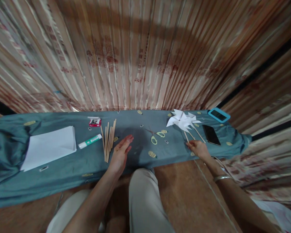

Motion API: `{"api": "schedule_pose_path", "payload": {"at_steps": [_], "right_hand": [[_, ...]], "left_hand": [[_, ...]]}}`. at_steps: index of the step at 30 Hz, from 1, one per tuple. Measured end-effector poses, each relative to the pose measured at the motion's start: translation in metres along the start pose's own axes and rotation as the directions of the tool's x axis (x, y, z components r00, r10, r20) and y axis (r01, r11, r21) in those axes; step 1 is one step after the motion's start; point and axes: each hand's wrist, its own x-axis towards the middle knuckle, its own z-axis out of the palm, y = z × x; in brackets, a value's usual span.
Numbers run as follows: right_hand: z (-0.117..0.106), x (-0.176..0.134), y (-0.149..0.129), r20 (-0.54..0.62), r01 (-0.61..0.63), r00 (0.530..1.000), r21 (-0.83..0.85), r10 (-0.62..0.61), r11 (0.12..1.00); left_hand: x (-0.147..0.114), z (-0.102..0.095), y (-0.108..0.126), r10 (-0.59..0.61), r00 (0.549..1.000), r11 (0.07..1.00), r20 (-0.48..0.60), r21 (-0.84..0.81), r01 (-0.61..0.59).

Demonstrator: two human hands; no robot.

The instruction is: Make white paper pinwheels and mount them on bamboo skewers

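My right hand [198, 149] pinches the lower end of a wooden stick that carries a white paper pinwheel [179, 120]. Behind it lies another white pinwheel [191, 118], overlapping the first, its stick [199, 134] resting on the cloth. My left hand [121, 153] hovers over the cloth with fingers stretched out and nothing held. Just left of it lies a bundle of several wooden sticks [108, 142]. Between my hands is a pair of scissors [157, 136] with pale green handles, lying partly open.
On the left of the dark green cloth [135, 145] are a stack of white paper [50, 145], a glue stick [90, 141] and a small red box [95, 122]. At the right lie a black phone [211, 135] and a blue-framed device [219, 115]. Curtains [140, 64] hang behind.
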Motion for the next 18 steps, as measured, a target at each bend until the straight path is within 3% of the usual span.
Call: {"api": "schedule_pose_path", "payload": {"at_steps": [18], "right_hand": [[0.0, 0.033, 0.005, 0.083, 0.013, 0.996, -0.289, 0.012, 0.957]], "left_hand": [[-0.001, 0.0, 0.001, -0.007, 1.0, 1.0, -0.01, 0.0, 0.007]]}}
